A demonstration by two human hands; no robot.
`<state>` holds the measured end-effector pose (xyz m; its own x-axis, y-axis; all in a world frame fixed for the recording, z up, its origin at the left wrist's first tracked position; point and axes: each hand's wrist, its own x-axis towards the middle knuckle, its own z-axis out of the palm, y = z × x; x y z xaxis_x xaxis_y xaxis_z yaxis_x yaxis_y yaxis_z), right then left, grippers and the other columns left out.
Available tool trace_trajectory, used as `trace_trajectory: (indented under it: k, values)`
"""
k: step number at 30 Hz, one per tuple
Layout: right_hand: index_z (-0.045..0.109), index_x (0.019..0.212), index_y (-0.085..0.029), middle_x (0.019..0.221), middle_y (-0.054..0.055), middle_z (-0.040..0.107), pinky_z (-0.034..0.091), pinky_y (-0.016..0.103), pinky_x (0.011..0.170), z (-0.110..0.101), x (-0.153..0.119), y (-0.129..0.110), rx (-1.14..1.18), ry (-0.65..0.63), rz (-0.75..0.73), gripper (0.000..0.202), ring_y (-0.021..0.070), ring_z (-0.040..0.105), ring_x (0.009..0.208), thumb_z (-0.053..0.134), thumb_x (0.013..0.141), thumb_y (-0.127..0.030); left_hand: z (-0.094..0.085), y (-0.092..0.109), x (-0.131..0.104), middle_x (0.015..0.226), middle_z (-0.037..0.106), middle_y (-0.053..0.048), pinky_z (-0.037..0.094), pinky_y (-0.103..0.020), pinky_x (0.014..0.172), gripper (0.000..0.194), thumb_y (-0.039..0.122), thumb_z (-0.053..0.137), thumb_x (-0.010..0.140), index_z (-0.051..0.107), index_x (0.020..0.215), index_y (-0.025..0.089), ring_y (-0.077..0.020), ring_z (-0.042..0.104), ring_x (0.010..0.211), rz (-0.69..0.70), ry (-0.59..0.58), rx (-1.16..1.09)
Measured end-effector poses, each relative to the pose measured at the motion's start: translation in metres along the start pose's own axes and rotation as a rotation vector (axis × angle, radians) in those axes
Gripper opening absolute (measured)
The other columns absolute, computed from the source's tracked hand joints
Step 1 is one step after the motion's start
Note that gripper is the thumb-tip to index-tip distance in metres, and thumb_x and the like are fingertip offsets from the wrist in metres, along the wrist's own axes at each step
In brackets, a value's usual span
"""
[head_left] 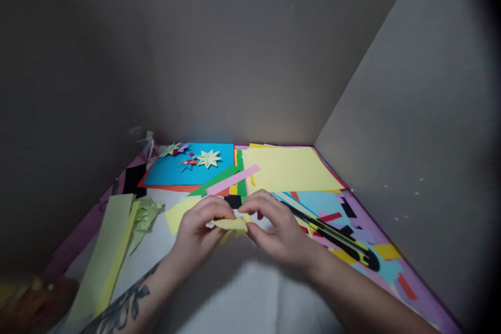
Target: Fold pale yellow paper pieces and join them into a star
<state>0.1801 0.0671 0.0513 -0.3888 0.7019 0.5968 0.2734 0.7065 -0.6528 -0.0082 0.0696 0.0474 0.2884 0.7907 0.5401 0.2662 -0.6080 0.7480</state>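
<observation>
Folded yellow paper [231,225] held up between both hands

Nearest, left: pale strips [105,240] lie lengthwise, probably set within reach. Right: black-and-yellow cutter [342,240] on coloured scraps [387,251], likely parked aside for safety. Centre: the folded yellow paper is above the white surface [250,292]. Left hand [199,225] pinches one end; right hand [277,227] has its thumb at the other, presumably to steady it. Far: paper stars [209,159] on a blue sheet [164,173], apparently grouped out of the way.

Unclear: brown shape [37,303] lower left, blurred and cut off; folds masked by fingers; cannot tell whether the right hand grips firmly.
</observation>
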Motion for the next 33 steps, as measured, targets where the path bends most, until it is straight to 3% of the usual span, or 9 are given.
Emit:
trace_trajectory:
  k: [3,7,12,21,29,33]
  values:
    - [0.059,0.095,-0.02,0.089,0.006,0.055,0.046,0.031,0.079,-0.01,0.004,-0.003,0.073,-0.112,-0.09,0.012,0.0173,0.053,0.09,0.052,0.086,-0.014,-0.006,0.003,0.001,0.077,0.065,-0.004,0.05,-0.022,0.063,0.008,0.014,0.061,0.081,0.066,0.081,0.02,-0.0136,0.062,0.07,0.219,-0.024,0.062]
    - [0.058,0.094,-0.019,0.091,0.006,0.054,0.046,0.031,0.081,-0.016,0.007,-0.003,0.155,-0.234,-0.111,0.007,0.0167,0.052,0.092,0.054,0.088,-0.019,-0.008,0.007,0.003,0.078,0.065,-0.005,0.051,-0.021,0.062,0.007,0.017,0.06,0.083,0.067,0.084,0.019,-0.0135,0.063,0.07,0.315,-0.044,0.1]
    - [0.058,0.096,-0.02,0.088,0.005,0.058,0.046,0.03,0.077,-0.018,0.008,-0.002,0.239,-0.318,-0.086,0.013,0.0155,0.054,0.085,0.05,0.092,-0.029,-0.008,0.009,0.003,0.077,0.065,-0.006,0.051,-0.021,0.061,0.008,0.019,0.059,0.085,0.066,0.084,0.019,-0.0133,0.062,0.07,0.346,-0.072,0.069]
    - [0.056,0.084,-0.02,0.081,0.002,0.057,0.047,0.028,0.072,-0.017,0.009,-0.004,0.221,-0.344,-0.084,0.003,0.0138,0.054,0.08,0.057,0.087,-0.02,-0.005,0.01,0.002,0.074,0.066,-0.006,0.051,-0.021,0.059,0.004,0.021,0.063,0.082,0.065,0.082,0.018,-0.0136,0.063,0.067,0.321,-0.113,0.011]
    - [0.058,0.088,-0.019,0.082,0.002,0.061,0.048,0.027,0.071,-0.019,0.007,-0.003,0.327,-0.345,-0.027,0.003,0.0133,0.057,0.078,0.056,0.087,-0.017,-0.005,0.013,0.002,0.073,0.066,-0.006,0.051,-0.022,0.06,0.007,0.022,0.062,0.083,0.066,0.08,0.018,-0.0136,0.063,0.066,0.321,-0.109,-0.007]
    - [0.059,0.087,-0.019,0.081,0.002,0.06,0.048,0.026,0.07,-0.017,0.007,-0.004,0.309,-0.328,-0.085,0.002,0.0131,0.056,0.078,0.059,0.086,-0.018,-0.005,0.015,0.003,0.072,0.066,-0.005,0.051,-0.022,0.059,0.005,0.022,0.063,0.082,0.065,0.08,0.018,-0.0137,0.062,0.066,0.322,-0.123,-0.016]
